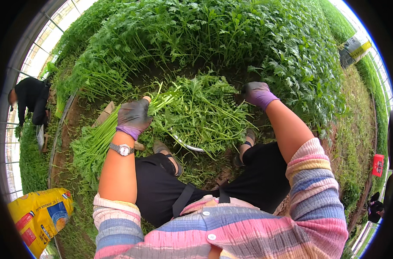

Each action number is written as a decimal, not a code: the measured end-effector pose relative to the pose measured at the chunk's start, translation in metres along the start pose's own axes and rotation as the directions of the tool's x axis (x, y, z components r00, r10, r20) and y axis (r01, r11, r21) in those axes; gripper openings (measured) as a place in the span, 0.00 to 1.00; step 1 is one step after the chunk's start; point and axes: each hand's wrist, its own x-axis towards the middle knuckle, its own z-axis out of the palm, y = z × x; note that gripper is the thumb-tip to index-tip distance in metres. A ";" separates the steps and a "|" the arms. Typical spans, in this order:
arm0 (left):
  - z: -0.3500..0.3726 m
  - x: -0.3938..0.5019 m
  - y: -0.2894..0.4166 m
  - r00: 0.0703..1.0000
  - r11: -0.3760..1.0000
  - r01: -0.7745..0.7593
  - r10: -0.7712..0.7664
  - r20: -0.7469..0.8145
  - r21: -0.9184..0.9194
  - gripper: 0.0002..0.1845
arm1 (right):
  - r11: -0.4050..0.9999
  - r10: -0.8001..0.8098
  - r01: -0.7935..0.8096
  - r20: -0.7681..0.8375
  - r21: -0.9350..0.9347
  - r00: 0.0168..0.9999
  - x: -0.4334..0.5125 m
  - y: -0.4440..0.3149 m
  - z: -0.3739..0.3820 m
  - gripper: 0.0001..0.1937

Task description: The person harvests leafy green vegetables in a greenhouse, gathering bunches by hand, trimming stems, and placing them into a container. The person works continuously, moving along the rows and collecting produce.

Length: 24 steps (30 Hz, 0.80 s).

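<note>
My left hand (134,115), in a dark-stained purple glove, grips a bundle of leafy greens (107,129). The cut stem ends point up and right past my thumb; the leaves hang down on the left. Ahead on the right, my right hand (257,93) is curled in a matching glove around what looks like a small dark tined tool (230,99); its handle is hidden. Between both hands lies a heap of loose leaves and stems (199,113). Below the heap a white curved rim (190,147) shows, mostly covered.
Tall standing greens (196,32) rise ahead. Pieces of wood (104,114) lie by the bundle. A yellow printed bag (42,217) is at lower left. Another person (31,100) bends at far left. A sack (355,50) and a red box (378,165) are at right.
</note>
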 end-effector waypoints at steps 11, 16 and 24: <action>-0.004 -0.007 0.025 0.926 0.960 -0.280 0.270 -0.264 -0.003 0.28 | 0.971 -0.107 0.097 0.034 0.217 0.994 0.002 -0.047 -0.009 0.24; -0.007 -0.018 0.019 0.905 0.946 -0.324 0.312 -0.290 0.006 0.27 | 0.949 0.024 -0.038 0.048 0.313 0.999 0.015 0.007 -0.009 0.22; -0.005 -0.020 0.013 0.840 0.881 -0.432 0.315 -0.442 -0.194 0.27 | 0.829 -0.391 0.070 0.487 0.554 0.781 0.014 -0.050 0.010 0.21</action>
